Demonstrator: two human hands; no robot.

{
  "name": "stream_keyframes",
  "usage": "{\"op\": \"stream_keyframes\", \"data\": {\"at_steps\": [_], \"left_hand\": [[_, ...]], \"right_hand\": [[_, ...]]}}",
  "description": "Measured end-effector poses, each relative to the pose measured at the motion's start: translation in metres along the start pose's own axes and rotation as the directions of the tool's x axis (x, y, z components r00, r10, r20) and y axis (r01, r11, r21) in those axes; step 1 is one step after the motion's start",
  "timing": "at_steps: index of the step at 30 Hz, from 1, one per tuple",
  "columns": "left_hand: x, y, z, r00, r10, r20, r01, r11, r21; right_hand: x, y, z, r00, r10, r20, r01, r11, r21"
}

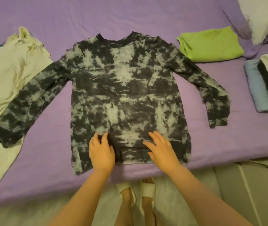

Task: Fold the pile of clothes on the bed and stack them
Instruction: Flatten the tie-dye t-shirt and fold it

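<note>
Pressing tie-dye shirt (126, 88) hem: left hand (101, 152) flat, fingers relaxed; right hand (161, 149) flat, splayed.

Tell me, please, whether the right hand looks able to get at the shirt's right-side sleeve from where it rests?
Probably yes. The right hand rests flat on the tie-dye shirt near its hem, and the sleeve lies spread on bare purple sheet with nothing between them.

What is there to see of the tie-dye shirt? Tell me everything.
The tie-dye shirt is a long-sleeved top, mottled black and pale grey, seemingly soft knit, with a dark ribbed neckband. It lies unfolded and flat on the purple sheet, collar away from the person, sleeves angled outward. Its left sleeve lies over the white garment. The left hand and right hand rest flat near its hem.
</note>
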State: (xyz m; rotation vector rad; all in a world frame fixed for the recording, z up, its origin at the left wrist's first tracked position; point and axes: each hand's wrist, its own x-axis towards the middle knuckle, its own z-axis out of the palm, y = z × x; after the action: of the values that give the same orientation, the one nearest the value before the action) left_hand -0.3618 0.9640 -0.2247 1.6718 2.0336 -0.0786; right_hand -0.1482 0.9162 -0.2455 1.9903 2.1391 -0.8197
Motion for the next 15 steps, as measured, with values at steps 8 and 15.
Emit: {"op": "stream_keyframes", "data": {"at_steps": [8, 15], "left_hand": [[0.004, -0.057, -0.015, 0.941, -0.333, 0.063, 0.339, 0.914, -0.225], [0.015, -0.096, -0.026, 0.802, -0.565, 0.191, 0.596, 0.771, -0.224]], "right_hand": [[0.004, -0.005, -0.007, 0.988, 0.151, -0.013, -0.148, 0.981, 0.129], [0.029, -0.064, 0.001, 0.999, 0.04, 0.035, -0.046, 0.977, 0.209]]}}
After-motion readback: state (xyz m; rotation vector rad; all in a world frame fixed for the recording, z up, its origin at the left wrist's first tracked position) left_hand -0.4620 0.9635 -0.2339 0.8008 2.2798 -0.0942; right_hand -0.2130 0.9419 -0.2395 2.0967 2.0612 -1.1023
